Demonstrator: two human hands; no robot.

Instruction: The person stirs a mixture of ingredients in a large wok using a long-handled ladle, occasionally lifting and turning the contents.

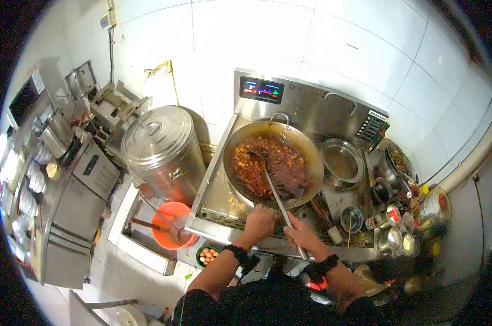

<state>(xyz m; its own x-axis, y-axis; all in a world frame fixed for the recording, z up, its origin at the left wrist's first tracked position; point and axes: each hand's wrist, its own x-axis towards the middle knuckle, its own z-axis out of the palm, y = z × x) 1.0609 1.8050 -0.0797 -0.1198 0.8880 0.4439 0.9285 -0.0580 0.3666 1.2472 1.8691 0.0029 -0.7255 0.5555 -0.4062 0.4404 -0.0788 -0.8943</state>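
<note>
A large wok point(314, 190) sits on the steel stove, filled with dark reddish-brown, oily food point(270, 163) in small pieces. My right hand point(302, 234) is closed around the long handle of a ladle point(277, 198). The ladle slants up and left into the wok, its bowl partly sunk in the food. At the wok's near rim my left hand point(260, 221) is closed, its fingers curled at the edge. The near handle of the wok is hidden under that hand.
Right of the wok stands a round steel pot point(342, 163); seasoning containers point(395, 239) crowd the right side. A tall lidded stockpot point(162, 146), an orange bucket point(167, 231) and a bowl of eggs point(207, 255) are on the left. A control panel point(262, 90) backs the stove.
</note>
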